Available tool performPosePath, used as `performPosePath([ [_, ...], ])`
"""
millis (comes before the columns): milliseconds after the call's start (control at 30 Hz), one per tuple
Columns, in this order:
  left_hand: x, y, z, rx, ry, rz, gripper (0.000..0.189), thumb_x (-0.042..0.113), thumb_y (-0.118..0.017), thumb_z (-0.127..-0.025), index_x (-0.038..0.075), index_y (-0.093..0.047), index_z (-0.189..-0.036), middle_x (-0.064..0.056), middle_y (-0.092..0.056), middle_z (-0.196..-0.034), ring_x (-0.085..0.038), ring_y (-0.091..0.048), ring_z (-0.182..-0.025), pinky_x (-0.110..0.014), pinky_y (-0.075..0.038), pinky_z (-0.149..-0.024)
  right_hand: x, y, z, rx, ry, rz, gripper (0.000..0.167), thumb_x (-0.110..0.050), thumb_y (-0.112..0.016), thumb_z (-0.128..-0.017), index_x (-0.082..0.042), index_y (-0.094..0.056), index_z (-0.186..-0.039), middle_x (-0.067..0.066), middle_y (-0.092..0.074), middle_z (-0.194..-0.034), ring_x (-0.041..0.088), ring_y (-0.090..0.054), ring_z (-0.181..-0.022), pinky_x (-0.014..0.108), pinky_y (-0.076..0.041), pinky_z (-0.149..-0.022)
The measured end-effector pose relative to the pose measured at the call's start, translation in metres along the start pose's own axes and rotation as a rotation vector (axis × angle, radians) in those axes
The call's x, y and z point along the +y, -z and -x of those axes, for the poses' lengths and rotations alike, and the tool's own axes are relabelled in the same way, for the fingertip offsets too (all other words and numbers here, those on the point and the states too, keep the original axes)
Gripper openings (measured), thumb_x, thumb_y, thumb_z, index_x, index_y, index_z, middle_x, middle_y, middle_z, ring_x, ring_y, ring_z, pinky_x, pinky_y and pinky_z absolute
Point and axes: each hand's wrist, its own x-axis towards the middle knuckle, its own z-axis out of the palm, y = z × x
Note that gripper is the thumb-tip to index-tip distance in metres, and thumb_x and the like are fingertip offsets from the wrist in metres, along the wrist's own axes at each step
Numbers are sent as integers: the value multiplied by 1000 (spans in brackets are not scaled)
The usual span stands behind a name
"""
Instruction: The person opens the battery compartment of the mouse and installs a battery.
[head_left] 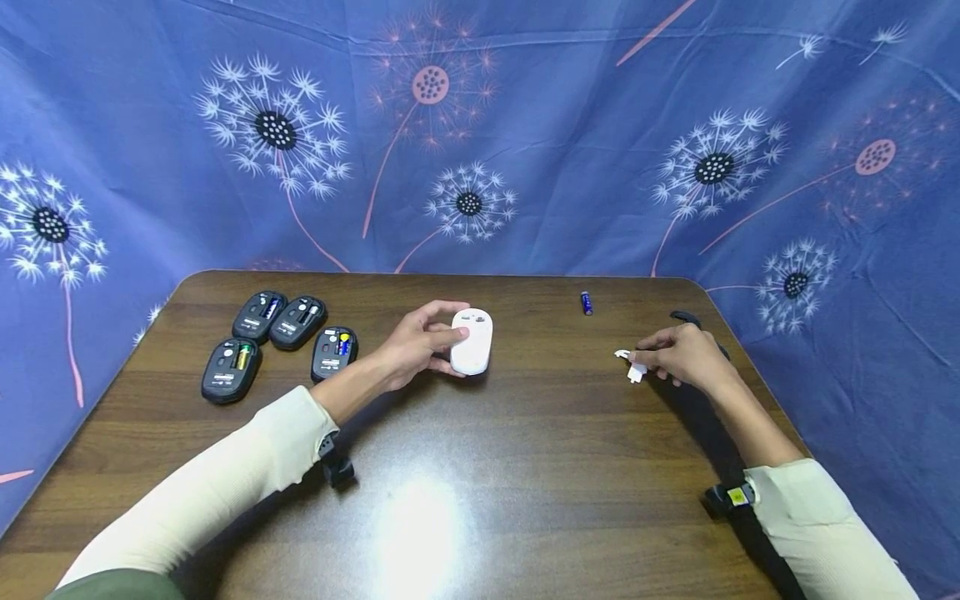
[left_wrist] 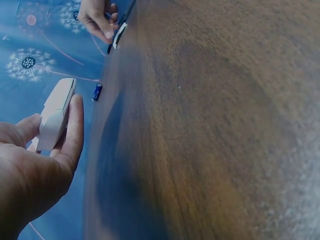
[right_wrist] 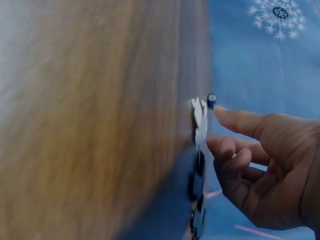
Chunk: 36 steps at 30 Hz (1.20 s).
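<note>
My left hand (head_left: pixel 411 346) holds a white computer mouse (head_left: pixel 472 346) by its sides, thumb on one side and fingers on the other. Its underside faces me. In the left wrist view, the mouse (left_wrist: pixel 56 115) is raised off the table. On the right, my right hand (head_left: pixel 687 360) hovers beside small white plastic covers (head_left: pixel 637 372) on the tabletop. The right wrist view has a gap between that hand's thumb (right_wrist: pixel 240 120) and bent fingers, with nothing held. A blue battery (head_left: pixel 587 303) lies near the back edge.
Several black mice (head_left: pixel 230 371) lie bottom up at the left of the wooden table (head_left: pixel 555 467), batteries showing in their open compartments. Black pieces (head_left: pixel 686 317) lie by my right hand. A blue dandelion-print cloth (head_left: pixel 570 167) hangs behind the table.
</note>
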Motion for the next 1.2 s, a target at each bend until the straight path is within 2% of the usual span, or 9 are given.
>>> performPosePath([
  [233, 0, 1, 2, -7, -7, -4, 60, 1, -64, -113, 5, -43, -170, -13, -69, -121, -20, -77, -95, -43, -74, -76, -21, -5, -20, 29, 44, -6, 61, -42, -82, -105, 5, -73, -143, 6, -79, -81, 16, -70, -65, 31, -59, -54],
  [400, -2, 3, 1, -7, -6, -3, 60, 1, -64, -113, 6, -44, -169, -14, -68, -124, -21, -78, -98, -44, -74, -77, -37, -10, -39, 2, 40, -62, 64, -41, -77, -109, 2, -64, -155, 13, -82, -97, 17, -75, -76, 32, -65, -64],
  [500, -2, 3, 1, -4, -2, -4, 59, 1, -64, -113, 8, -46, -169, -15, -69, -125, -22, -78, -99, -44, -74, -77, -46, -13, -49, -11, 40, -73, 66, -41, -73, -111, -2, -58, -162, 19, -82, -114, 21, -78, -86, 34, -67, -70],
  [633, -1, 3, 2, 0, 1, -5, 58, 1, -64, -113, 8, -47, -168, -15, -70, -125, -20, -78, -100, -42, -74, -77, -55, -17, -62, -21, 45, -72, 71, -41, -70, -113, -3, -49, -169, 22, -79, -123, 21, -78, -90, 35, -68, -74],
  [867, -1, 3, -1, -6, 4, -5, 59, 2, -63, -114, 8, -44, -170, -15, -69, -125, -21, -78, -100, -42, -74, -77, -64, -22, -86, -9, 20, -65, 79, -38, -70, -114, -2, -36, -175, 12, -77, -95, 20, -71, -75, 35, -64, -69],
  [933, -1, 3, -2, -3, 7, -5, 58, 3, -63, -114, 9, -46, -169, -16, -69, -127, -22, -78, -100, -42, -74, -77, -65, -22, -91, -8, 15, -62, 78, -37, -70, -114, -2, -36, -175, 16, -77, -102, 19, -69, -76, 34, -63, -68],
  [1067, -2, 3, -3, 0, 17, 2, 57, 3, -64, -114, 9, -47, -168, -17, -69, -129, -23, -78, -101, -42, -74, -78, -67, -26, -99, -10, 16, -26, 70, -34, -69, -115, -4, -42, -173, 28, -74, -138, 19, -71, -76, 35, -62, -70],
  [1167, -3, 3, -3, 1, 20, 8, 58, 3, -64, -114, 8, -46, -169, -17, -69, -129, -22, -78, -101, -42, -74, -78, -67, -31, -105, 12, 22, 33, 62, -31, -68, -115, -6, -51, -168, 29, -68, -153, 30, -77, -80, 43, -65, -79],
  [1200, -4, 3, -3, 2, 19, 8, 59, 2, -64, -114, 8, -46, -169, -17, -69, -129, -22, -78, -101, -43, -74, -78, -68, -33, -107, 23, 26, 60, 58, -31, -69, -115, -6, -55, -166, 28, -67, -154, 35, -79, -88, 47, -65, -84],
])
